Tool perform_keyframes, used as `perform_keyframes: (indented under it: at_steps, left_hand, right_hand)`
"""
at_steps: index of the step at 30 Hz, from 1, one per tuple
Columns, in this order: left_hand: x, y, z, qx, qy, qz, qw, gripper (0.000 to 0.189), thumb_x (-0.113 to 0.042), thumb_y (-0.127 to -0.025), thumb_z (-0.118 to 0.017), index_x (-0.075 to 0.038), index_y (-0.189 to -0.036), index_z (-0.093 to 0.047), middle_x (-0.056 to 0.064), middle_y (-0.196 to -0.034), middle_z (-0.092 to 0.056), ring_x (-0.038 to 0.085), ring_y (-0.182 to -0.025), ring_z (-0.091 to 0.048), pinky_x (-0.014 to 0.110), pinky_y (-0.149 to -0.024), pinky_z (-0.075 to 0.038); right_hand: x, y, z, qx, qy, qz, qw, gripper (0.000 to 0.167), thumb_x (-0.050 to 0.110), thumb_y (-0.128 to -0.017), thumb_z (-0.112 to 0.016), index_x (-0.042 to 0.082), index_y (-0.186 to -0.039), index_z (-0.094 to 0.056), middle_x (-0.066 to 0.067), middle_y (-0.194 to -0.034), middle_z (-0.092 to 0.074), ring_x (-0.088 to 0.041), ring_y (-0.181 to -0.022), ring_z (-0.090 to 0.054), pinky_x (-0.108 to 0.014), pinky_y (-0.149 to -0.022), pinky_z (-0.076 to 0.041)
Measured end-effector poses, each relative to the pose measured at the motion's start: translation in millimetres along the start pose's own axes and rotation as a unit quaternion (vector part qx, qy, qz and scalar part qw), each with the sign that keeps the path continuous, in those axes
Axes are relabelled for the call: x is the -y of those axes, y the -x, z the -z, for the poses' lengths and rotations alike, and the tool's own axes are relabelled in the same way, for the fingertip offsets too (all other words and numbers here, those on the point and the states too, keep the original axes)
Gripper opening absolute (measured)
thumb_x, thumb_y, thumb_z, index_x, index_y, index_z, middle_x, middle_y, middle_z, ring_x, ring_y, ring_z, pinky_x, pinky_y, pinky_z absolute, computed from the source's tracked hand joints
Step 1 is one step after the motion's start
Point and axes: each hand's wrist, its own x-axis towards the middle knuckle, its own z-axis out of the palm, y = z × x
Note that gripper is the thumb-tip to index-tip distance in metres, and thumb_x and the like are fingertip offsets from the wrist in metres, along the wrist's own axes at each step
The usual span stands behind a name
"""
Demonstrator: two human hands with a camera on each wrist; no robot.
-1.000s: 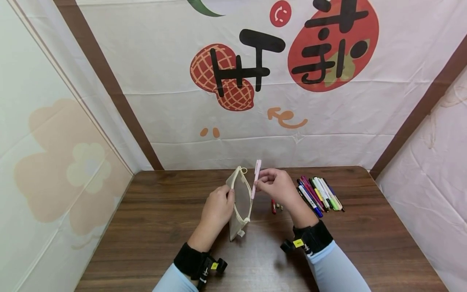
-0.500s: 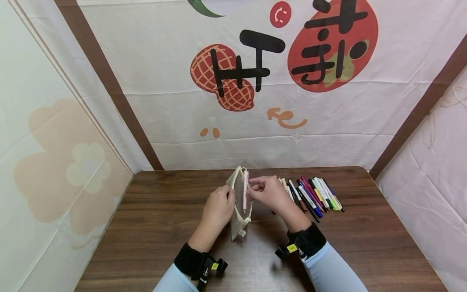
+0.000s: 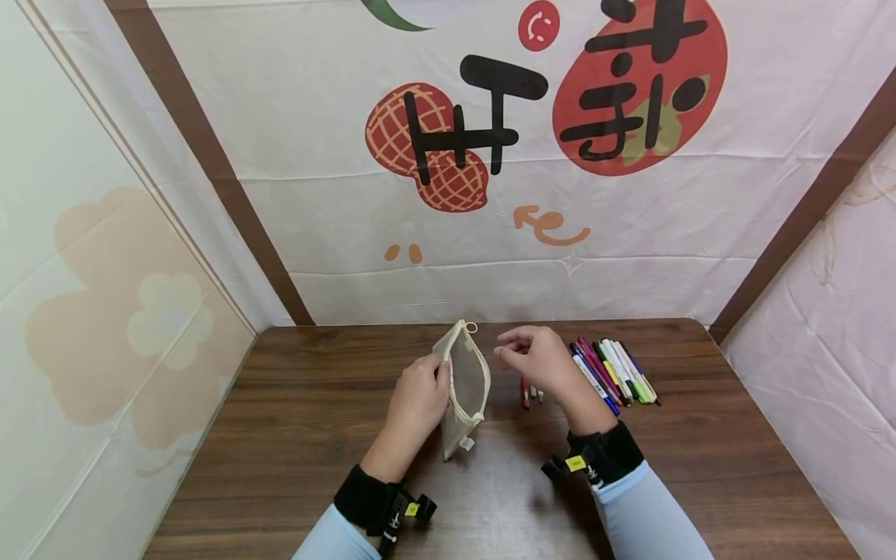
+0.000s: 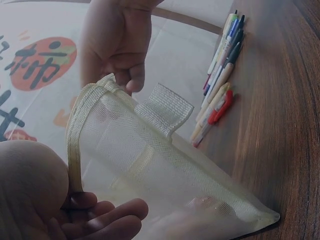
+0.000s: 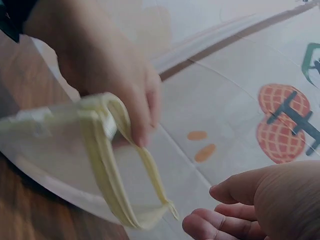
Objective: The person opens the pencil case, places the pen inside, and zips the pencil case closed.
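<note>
A cream mesh zipper pouch (image 3: 456, 426) stands on edge on the table with its mouth wide apart, facing right. My left hand (image 3: 418, 398) pinches the near-left rim between thumb and fingers. Through the mesh in the left wrist view, a pale pinkish shape shows low inside the pouch (image 4: 165, 175). To the right of the mouth hovers my right hand (image 3: 544, 364), its fingers loosely bent and nothing in them. In the right wrist view, that hand's thumb and fingertips are apart, beside the pouch's zipper end (image 5: 171, 207).
Several pens and markers (image 3: 619, 372) lie side by side on the right of the wooden table (image 3: 315, 435). Partly under the right hand is a red pen (image 3: 525, 394), with pale pen ends next to it. A printed cloth (image 3: 336, 194) hangs behind the table's back edge.
The right hand carried a pink pen left into the pouch's mouth, let go of it, and drew back to the right. The left hand has kept its grip on the rim.
</note>
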Motion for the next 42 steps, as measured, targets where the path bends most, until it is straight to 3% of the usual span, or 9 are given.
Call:
perform_keyframes:
  at_steps: [10, 22, 32, 42]
  left_hand:
    - [-0.3, 2.7, 0.4, 0.004, -0.001, -0.004, 1.0, 0.029, -0.022, -0.116, -0.057, -0.005, -0.1, -0.075, 0.016, -0.1, -0.075, 0.033, -0.09, -0.073, 0.054, -0.081, -0.062]
    - [-1.5, 2.8, -0.5, 0.008, -0.001, 0.001, 1.0, 0.03, -0.022, -0.116, -0.057, -0.004, -0.102, -0.076, 0.015, -0.097, -0.074, 0.03, -0.086, -0.071, 0.05, -0.077, -0.062]
    - [-3.9, 2.7, 0.6, 0.005, -0.003, 0.003, 1.0, 0.03, -0.023, -0.116, -0.058, -0.006, -0.097, -0.074, 0.013, -0.094, -0.071, 0.028, -0.083, -0.069, 0.049, -0.075, -0.061]
    - [-2.4, 1.6, -0.1, 0.011, -0.002, 0.004, 0.9999, 0.029, -0.023, -0.116, -0.058, -0.007, -0.098, -0.074, 0.013, -0.095, -0.072, 0.028, -0.083, -0.068, 0.048, -0.074, -0.06]
  right_hand:
    - [-33.1, 2.5, 51.8, -0.031, 0.094, -0.052, 0.9937, 0.036, 0.03, -0.115, -0.068, 0.007, -0.14, -0.077, -0.018, -0.131, -0.08, -0.037, -0.121, -0.075, -0.055, -0.099, -0.062]
    - [-72.8, 13.1, 106.1, -0.034, 0.162, -0.117, 0.9794, 0.041, 0.026, -0.118, -0.06, 0.0, -0.148, -0.07, -0.03, -0.145, -0.072, -0.048, -0.128, -0.072, -0.065, -0.104, -0.059]
    - [-107.2, 20.3, 132.5, -0.02, 0.212, -0.193, 0.958, 0.046, 0.024, -0.118, -0.055, -0.005, -0.153, -0.064, -0.036, -0.154, -0.064, -0.054, -0.135, -0.067, -0.069, -0.107, -0.057]
    - [-136.0, 29.9, 145.5, -0.001, 0.232, -0.246, 0.9411, 0.048, 0.021, -0.112, -0.06, -0.013, -0.146, -0.064, -0.039, -0.148, -0.065, -0.055, -0.131, -0.067, -0.068, -0.107, -0.057]
